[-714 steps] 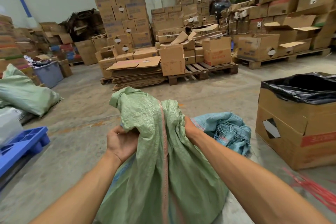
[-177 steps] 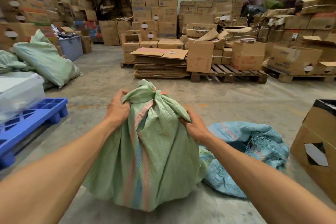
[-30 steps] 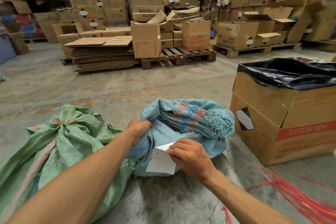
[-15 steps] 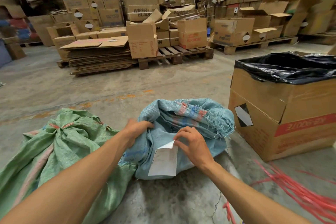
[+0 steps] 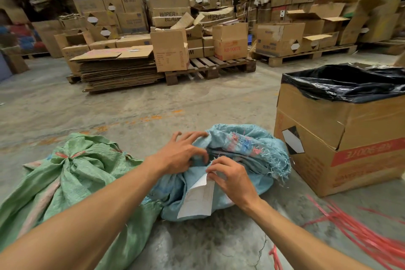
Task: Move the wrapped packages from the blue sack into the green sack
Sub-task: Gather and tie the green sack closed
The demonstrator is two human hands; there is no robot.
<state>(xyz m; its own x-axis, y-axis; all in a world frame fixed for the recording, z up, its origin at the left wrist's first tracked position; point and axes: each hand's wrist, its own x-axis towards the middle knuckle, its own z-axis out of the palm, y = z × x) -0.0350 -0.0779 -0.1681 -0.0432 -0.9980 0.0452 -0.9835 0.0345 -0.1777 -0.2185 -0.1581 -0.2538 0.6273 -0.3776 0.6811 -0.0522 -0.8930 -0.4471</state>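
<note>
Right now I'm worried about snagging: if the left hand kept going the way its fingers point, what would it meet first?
The left hand points forward and right, fingers spread, at the blue sack. It would probably meet the sack's bunched mouth first; depth is unclear.

A cardboard box [image 5: 341, 144] lined with black plastic [image 5: 346, 83] was seen at 3 o'clock. Red straps [image 5: 355, 232] were strewn at 4 o'clock. Flattened cardboard [image 5: 116, 68] and wooden pallets [image 5: 210, 68] were stacked at 12 o'clock.
</note>
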